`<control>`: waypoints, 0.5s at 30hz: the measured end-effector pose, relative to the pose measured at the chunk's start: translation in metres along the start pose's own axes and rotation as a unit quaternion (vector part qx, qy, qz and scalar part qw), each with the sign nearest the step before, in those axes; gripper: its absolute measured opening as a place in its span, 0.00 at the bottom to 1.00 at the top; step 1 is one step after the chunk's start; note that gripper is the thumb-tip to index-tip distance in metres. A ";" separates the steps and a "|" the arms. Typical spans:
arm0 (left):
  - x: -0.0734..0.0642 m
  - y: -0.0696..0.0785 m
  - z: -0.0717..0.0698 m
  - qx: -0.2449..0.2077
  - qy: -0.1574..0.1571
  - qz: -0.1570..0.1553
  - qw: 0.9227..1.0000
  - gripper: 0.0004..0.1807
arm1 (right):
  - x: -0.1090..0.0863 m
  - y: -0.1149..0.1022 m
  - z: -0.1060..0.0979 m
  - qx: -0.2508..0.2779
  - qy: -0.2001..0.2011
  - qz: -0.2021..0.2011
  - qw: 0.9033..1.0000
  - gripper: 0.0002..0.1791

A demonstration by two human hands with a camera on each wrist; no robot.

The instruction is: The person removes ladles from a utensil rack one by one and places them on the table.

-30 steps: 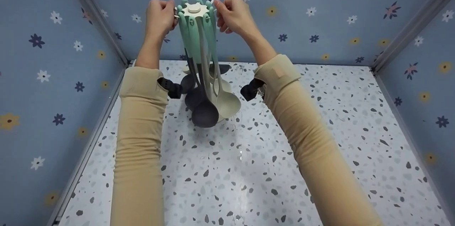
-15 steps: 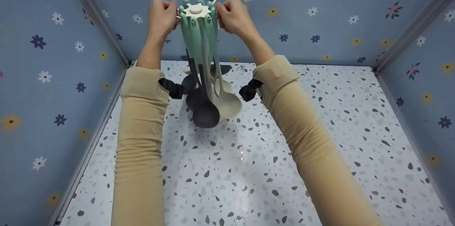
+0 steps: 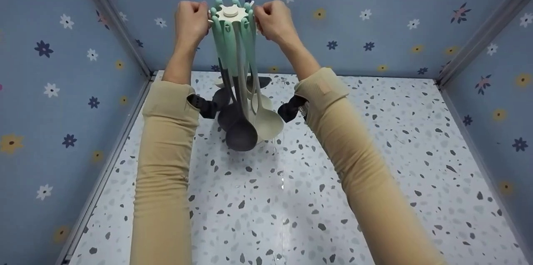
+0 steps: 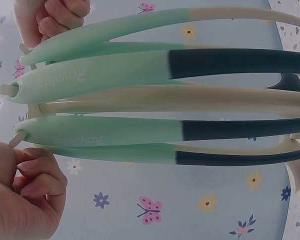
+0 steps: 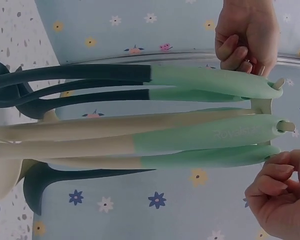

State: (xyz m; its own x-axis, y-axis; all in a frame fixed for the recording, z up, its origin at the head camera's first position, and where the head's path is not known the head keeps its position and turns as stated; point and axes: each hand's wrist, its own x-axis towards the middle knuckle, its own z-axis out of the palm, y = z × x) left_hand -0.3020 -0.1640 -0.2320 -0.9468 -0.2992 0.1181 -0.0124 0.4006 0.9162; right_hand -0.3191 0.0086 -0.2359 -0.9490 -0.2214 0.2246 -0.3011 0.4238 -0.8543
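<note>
Utensil rack (image 3: 231,13): left of centre, before the flowered back wall (image 3: 387,11), above the speckled table (image 3: 312,198)
Left hand (image 3: 191,23): fingers curled, pinching the rack's edge
Right hand (image 3: 275,19): thumb and forefinger pinching the opposite edge
Hanging in front: green handles (image 3: 228,48), dark ladle (image 3: 241,135), cream ladle (image 3: 269,124)
Hidden: rack's foot; exact fingertip contact

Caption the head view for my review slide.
Left hand and right hand at opposite sides of a white-topped rack hung with mint-handled utensils, heads down, over a speckled surface.
</note>
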 end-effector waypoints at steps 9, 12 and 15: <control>-0.001 0.002 0.005 0.016 0.008 0.005 1.000 0.20 | -0.001 0.003 0.001 0.035 0.047 0.004 0.998 0.20; -0.001 0.003 0.007 0.024 0.010 0.014 1.000 0.20 | -0.001 0.004 0.001 0.042 0.058 0.009 0.997 0.20; 0.000 0.002 0.008 0.025 0.013 0.018 0.999 0.20 | -0.001 0.004 0.000 0.046 0.061 0.017 0.997 0.20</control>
State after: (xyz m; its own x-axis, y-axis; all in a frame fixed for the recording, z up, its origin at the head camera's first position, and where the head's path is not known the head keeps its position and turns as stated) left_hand -0.3045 -0.1557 -0.2334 -0.9384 -0.3054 0.1615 0.0053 0.4546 0.8907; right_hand -0.3192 0.0105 -0.2401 -0.9644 -0.0978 0.2458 -0.2645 0.3464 -0.9000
